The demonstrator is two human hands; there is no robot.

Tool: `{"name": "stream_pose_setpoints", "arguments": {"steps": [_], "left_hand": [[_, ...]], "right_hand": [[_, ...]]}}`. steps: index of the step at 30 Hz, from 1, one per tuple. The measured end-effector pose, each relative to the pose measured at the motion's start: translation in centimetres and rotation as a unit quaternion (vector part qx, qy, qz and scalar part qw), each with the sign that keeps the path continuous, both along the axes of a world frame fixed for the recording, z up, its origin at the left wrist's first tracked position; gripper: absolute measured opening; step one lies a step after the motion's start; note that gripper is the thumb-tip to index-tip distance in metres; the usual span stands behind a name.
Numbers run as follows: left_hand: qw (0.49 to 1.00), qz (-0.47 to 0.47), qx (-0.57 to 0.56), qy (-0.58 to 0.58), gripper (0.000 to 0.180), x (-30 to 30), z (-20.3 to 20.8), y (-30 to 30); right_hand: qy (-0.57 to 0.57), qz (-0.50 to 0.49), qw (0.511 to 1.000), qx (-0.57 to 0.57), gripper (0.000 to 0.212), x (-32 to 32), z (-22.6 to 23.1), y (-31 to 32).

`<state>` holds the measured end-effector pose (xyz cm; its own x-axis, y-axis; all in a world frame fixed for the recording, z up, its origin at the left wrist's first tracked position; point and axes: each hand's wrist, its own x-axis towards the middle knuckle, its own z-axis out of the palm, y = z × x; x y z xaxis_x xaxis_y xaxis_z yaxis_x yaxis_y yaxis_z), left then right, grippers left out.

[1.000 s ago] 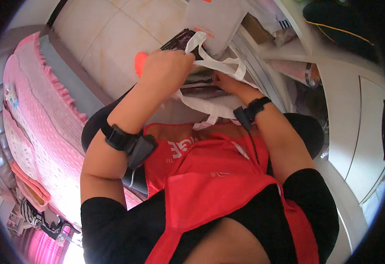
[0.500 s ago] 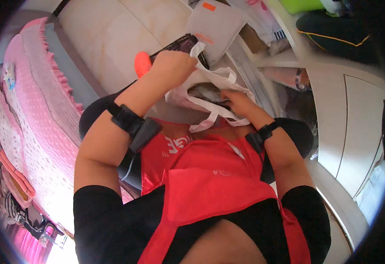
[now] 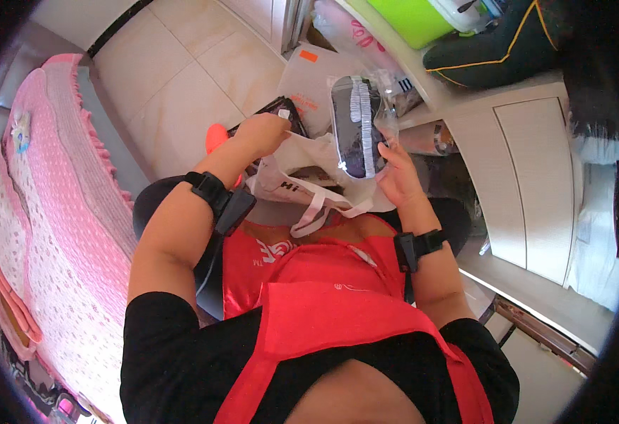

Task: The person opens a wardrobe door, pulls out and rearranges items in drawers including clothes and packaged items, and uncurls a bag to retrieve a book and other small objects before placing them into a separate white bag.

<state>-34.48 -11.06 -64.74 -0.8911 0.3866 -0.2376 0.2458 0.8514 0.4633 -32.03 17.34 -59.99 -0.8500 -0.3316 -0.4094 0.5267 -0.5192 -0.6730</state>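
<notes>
My right hand holds up a dark eye mask with a gathered grey strap, packed in clear plastic. My thumb and fingers grip the packet along its right edge, above the bag's right side. Between my knees, a white tote bag stands with its mouth spread and its handles loose. My left hand is closed on the bag's upper left rim or handle, pulling it out to the left. Inside the bag, something brown and dark shows only in part.
A flat pale package with an orange label leans beyond the bag. Dark packaging and a bright orange object lie near my left hand. White shelving with wrapped goods stands right; a pink-covered bed is at left.
My right hand has come up out of the bag with the packed eye mask. My left hand stays on the bag and has shifted slightly left and down. The view has turned somewhat.
</notes>
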Motion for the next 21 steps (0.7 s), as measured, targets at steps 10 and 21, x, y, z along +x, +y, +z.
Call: {"name": "stream_pose_setpoints", "arguments": {"steps": [10,21], "left_hand": [[1.0,0.019,0.003,0.015,0.02,0.2,-0.1,-0.4],[1.0,0.006,0.005,0.022,0.023,0.2,-0.5,-1.0]], "right_hand": [[0.055,-0.022,0.998,-0.008,0.04,-0.8,0.5,-0.9],[0.061,-0.034,0.997,0.014,0.037,-0.8,0.8,-2.4]]}}
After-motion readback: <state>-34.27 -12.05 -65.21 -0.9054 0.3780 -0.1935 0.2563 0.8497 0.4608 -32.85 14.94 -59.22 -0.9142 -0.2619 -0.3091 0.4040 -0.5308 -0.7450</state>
